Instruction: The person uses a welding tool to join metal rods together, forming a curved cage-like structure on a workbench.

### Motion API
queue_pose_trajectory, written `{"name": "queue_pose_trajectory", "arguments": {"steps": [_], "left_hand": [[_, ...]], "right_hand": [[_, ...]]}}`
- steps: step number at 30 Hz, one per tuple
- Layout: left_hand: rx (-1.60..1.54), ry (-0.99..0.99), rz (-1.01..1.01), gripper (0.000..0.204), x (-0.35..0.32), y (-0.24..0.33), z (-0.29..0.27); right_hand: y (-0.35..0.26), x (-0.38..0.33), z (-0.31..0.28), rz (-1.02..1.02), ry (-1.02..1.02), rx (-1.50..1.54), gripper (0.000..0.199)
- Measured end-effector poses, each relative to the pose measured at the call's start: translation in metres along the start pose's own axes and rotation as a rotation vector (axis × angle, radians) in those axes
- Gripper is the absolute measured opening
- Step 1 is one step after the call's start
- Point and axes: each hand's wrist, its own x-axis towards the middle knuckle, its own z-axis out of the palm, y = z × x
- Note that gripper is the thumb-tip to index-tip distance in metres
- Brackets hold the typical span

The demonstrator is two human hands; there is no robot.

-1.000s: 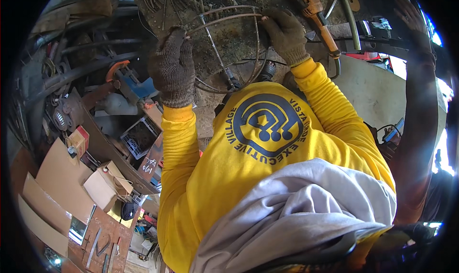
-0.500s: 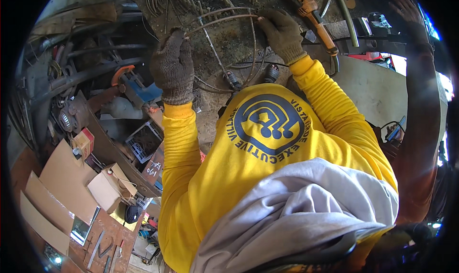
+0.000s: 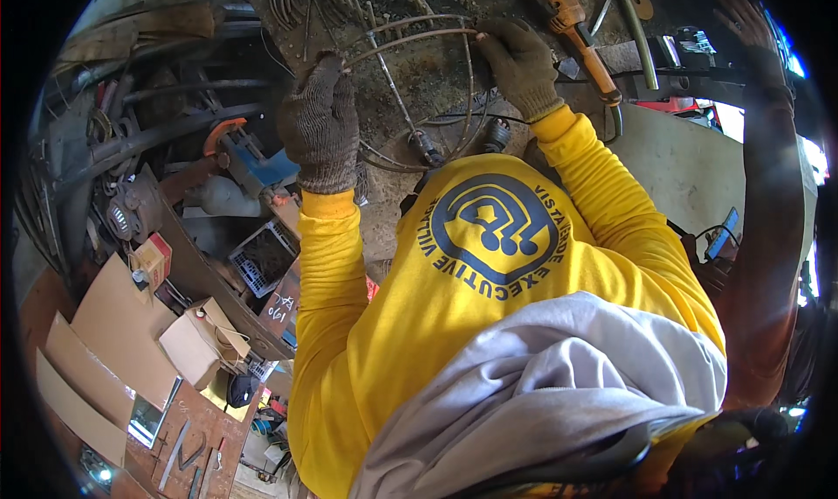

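Observation:
Both my hands wear brown knit work gloves. My left hand (image 3: 323, 128) is closed on the left end of a curved metal rod (image 3: 410, 39), with the knuckles upward. At the rod's other end, my right hand (image 3: 524, 69) pinches it between thumb and fingers. The rod bows upward between the two hands. Just behind and below it is a round wire frame (image 3: 470, 84) with straight rods across it, partly hidden by the rod and my gloves. Whether the rod touches the frame, I cannot tell.
An orange power tool (image 3: 572, 27) lies on the dark work surface beyond my right hand. Bent rods (image 3: 292, 6) are at the far left. Another person's raised arm (image 3: 768, 158) is at right. Cardboard (image 3: 127, 324) and a blue-and-orange tool (image 3: 253, 154) are at left.
Both hands and the curved rod have shifted slightly to the right and down. The grip at each end stays the same. A blue flat object at right shows more fully.

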Motion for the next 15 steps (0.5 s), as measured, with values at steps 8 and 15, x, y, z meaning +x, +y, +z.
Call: {"name": "queue_pose_trajectory", "arguments": {"steps": [8,15], "left_hand": [[0.002,-0.017,0.005,0.024,0.001,0.013,-0.006],[0.035,-0.051,-0.021,0.025,-0.001,0.023,-0.009]], "right_hand": [[0.001,-0.004,-0.004,0.018,-0.009,-0.001,0.023],[0.001,-0.011,-0.012,0.064,-0.005,0.015,0.023]]}}
